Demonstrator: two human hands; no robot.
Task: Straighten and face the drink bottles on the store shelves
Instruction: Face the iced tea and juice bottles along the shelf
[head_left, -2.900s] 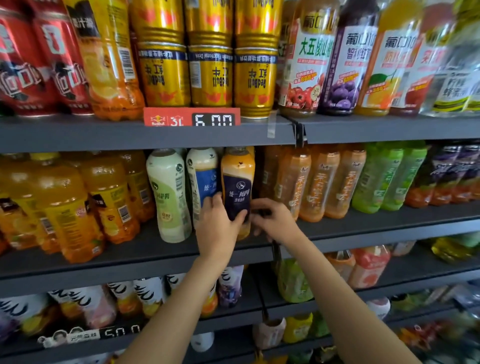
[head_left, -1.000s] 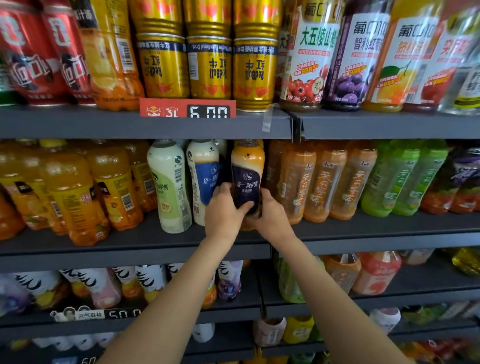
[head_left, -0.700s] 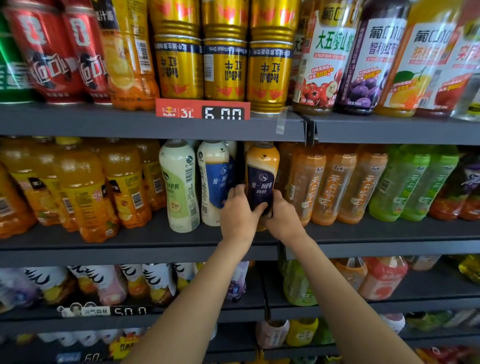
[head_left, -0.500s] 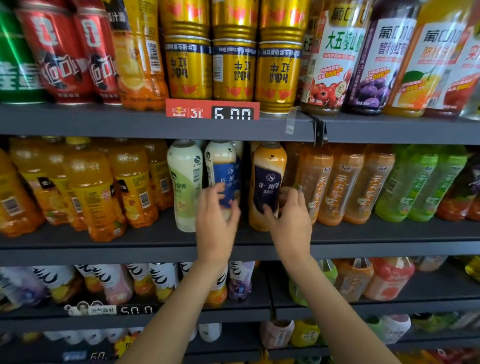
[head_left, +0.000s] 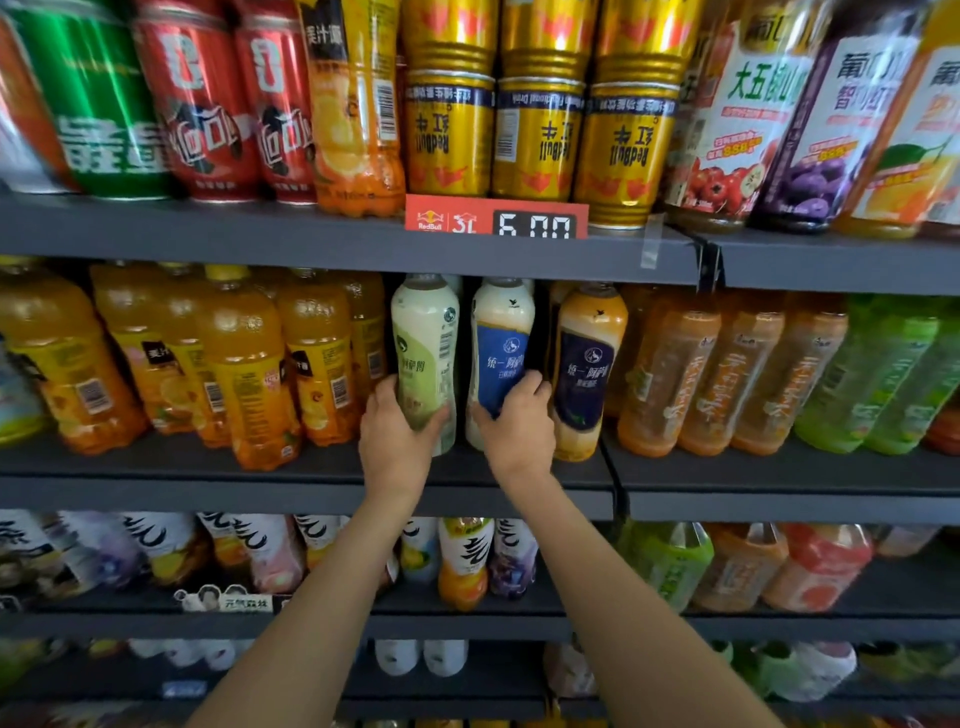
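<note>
Middle shelf (head_left: 311, 488), front row. My left hand (head_left: 397, 441) wraps the green-label bottle (head_left: 425, 358) low on its body, and my right hand (head_left: 519, 426) curls round the blue-label bottle (head_left: 501, 353) just beside it; low grips likely let me twist each label forward. Both forearms reach up, wrists straight. The navy-label bottle (head_left: 587, 369) stands untouched, already facing out.
</note>
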